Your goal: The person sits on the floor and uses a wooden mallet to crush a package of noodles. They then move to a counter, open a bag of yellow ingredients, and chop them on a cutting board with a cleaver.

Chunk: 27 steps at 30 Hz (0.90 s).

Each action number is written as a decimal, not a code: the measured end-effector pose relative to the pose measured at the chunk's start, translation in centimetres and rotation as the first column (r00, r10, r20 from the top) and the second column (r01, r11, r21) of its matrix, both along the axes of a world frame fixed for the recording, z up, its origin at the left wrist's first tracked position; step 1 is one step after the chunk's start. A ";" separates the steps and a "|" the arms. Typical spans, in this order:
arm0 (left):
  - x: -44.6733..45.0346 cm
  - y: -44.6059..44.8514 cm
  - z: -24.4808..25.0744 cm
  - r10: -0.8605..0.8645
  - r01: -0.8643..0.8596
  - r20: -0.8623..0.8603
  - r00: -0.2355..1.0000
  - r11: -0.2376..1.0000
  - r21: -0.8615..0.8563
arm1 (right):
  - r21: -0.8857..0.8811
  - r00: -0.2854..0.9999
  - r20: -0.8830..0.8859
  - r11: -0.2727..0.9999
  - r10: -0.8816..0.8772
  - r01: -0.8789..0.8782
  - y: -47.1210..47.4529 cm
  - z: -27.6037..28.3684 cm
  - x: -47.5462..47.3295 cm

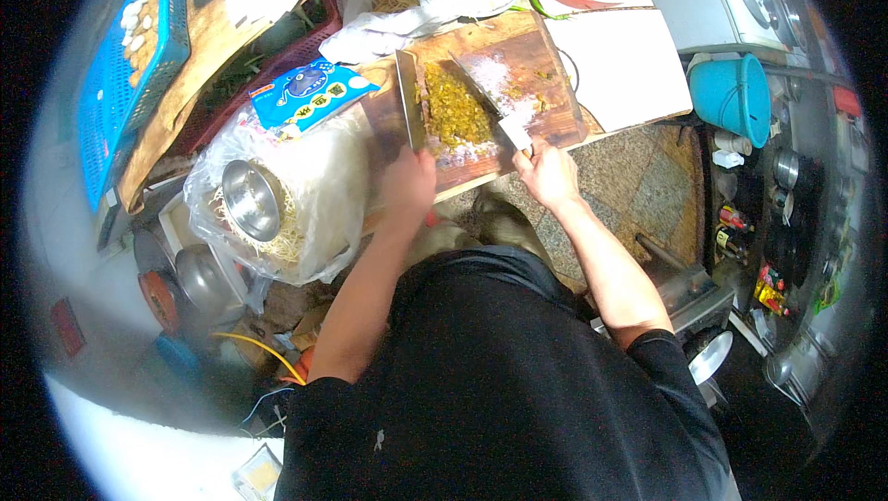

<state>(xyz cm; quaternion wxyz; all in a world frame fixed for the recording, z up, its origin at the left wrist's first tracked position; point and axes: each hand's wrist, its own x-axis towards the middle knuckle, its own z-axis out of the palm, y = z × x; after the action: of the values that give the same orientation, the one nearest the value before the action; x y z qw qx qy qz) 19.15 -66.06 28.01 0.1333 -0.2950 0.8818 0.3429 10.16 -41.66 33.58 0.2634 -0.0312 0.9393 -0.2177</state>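
My left hand (411, 178), slightly blurred, grips a cleaver (410, 102) whose blade stands at the left side of a heap of chopped yellow-green food (454, 109). My right hand (551, 171) is closed around the handle of a second cleaver (485, 95), its blade slanting along the right side of the heap. Between the two blades the chopped food lies on a wooden cutting board (565, 109). White granular or finely chopped matter (489, 74) is scattered on the board's right part and near its front edge. The food's exact kind cannot be told.
Left of the board are a blue printed packet (309, 95) and a plastic bag of bean sprouts (312, 189) with a steel bowl (250, 200) in it. Green chilies (544, 7) lie behind the board. A blue bucket (728, 98) stands right; a blue basket (163, 50) holds pale items.
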 end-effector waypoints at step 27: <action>-1.5 -3.8 12.7 -0.083 0.065 -0.124 0.989 0.987 -0.146 | 0.049 0.752 -0.457 0.858 0.475 -0.511 3.6 3.3 -1.5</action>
<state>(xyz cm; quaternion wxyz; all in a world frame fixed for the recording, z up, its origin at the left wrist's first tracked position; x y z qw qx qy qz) 17.63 -69.91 40.75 0.0672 -0.2478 0.9210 0.2929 8.66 -38.11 36.87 0.0835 -0.3379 0.9230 -0.1640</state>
